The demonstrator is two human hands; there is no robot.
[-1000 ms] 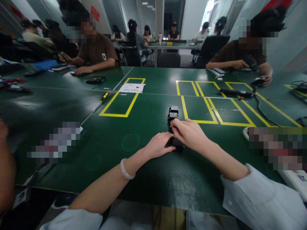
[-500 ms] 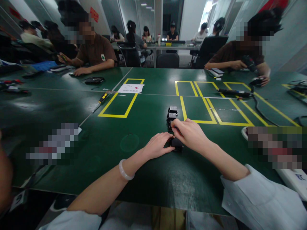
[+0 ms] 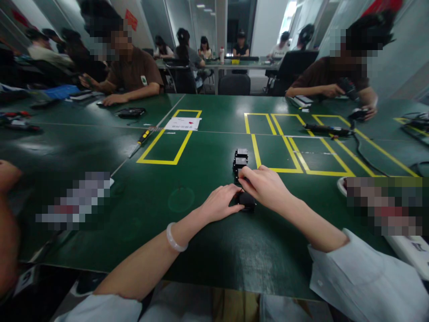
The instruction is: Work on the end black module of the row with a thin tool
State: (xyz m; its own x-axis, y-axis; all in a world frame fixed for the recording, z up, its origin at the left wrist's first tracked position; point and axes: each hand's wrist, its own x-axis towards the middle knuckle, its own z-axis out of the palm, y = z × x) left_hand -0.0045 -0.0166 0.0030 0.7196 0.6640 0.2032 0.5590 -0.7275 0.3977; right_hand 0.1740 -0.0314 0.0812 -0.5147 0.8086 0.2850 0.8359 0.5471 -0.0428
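Observation:
A jointed black assembly (image 3: 241, 162) lies on the green table, made of several boxy segments with flat tops in a row pointing away from me. Its nearest piece is a rounded black part (image 3: 247, 202). My left hand (image 3: 221, 203) grips that rounded part from the left, thumb on the near side and fingers at the far side. My right hand (image 3: 264, 185) is closed in a pinch just above it, close to the nearest boxy segment. Whatever is between its fingertips is too small and covered to make out.
Yellow tape rectangles (image 3: 281, 170) mark the table beyond. A yellow-and-black screwdriver (image 3: 144, 137) and a white paper (image 3: 183, 124) lie ahead left. A black tool with a cord (image 3: 328, 129) lies ahead right. Co-workers sit across; another person's arm (image 3: 7, 228) is at the left edge.
Both my hands stay almost still on the black assembly. At the left edge, the other person's arm and hand have come further into view.

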